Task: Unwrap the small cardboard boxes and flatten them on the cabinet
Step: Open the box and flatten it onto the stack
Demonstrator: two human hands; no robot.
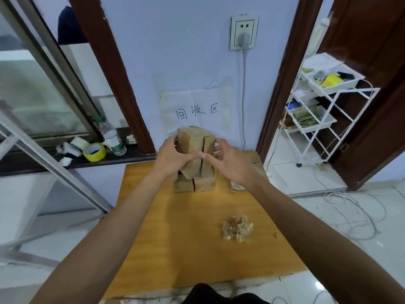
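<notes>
Spread below the fingers: wooden cabinet [192, 233]. Gripped between both sets of fingers, near the wall: stack of small cardboard boxes [192, 141], upper ones tilted. Curled round its left side, left hand [173, 156]; curled round its right side, right hand [228, 163], thumbs almost touching in front. Just beyond the right fingers, possibly flattened cardboard [257, 165]. Well nearer than the fingers, rightward: crumpled wad of clear wrap [237, 229].

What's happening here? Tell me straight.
A person stands at the cabinet, working on a stack of small boxes at its far edge. The left hand and right hand grip the upper boxes from either side; these sit askew on the lower ones. A crumpled wad of wrap lies on the cabinet, nearer the person, to the right.
</notes>
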